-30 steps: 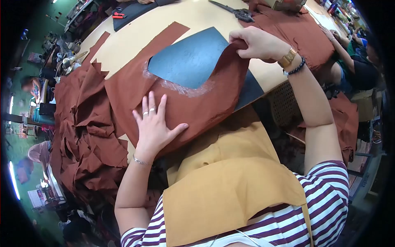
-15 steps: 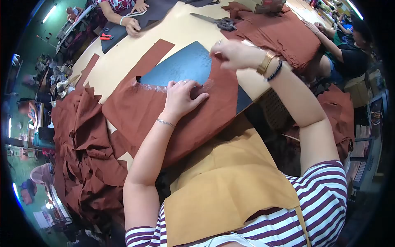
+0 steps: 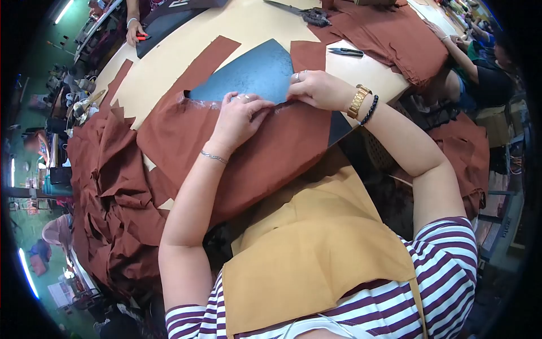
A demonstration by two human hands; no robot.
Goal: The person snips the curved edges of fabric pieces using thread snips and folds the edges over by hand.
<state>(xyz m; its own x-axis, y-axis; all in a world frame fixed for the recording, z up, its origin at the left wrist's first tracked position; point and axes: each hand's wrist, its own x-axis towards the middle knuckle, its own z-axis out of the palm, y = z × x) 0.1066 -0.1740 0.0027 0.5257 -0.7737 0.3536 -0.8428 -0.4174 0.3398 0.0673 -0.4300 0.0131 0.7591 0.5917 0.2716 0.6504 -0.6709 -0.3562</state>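
Observation:
A reddish-brown cloth (image 3: 271, 158) lies over a dark blue board (image 3: 248, 70), whose upper part shows bare. My left hand (image 3: 240, 120) is closed on the cloth's upper edge, thumb against the fingers. Beside it to the right, my right hand (image 3: 319, 90) pinches the same edge; its fingertips partly hide the fold. Shiny, whitish patches show along that edge left of my left hand. At the lower right, a dark corner of the board sticks out from under the cloth.
Black thread snips (image 3: 345, 52) lie beyond my right hand, with large scissors (image 3: 307, 13) farther off. A stack of brown cloth (image 3: 389, 42) is at the back right, a crumpled heap (image 3: 113, 198) at the left. A co-worker's hand (image 3: 134, 33) is by a red-handled tool (image 3: 143, 37).
My right hand has come down from above the cloth to its edge, uncovering the snips. My left hand has shifted slightly left. The co-worker's hand has moved left to the red-handled tool.

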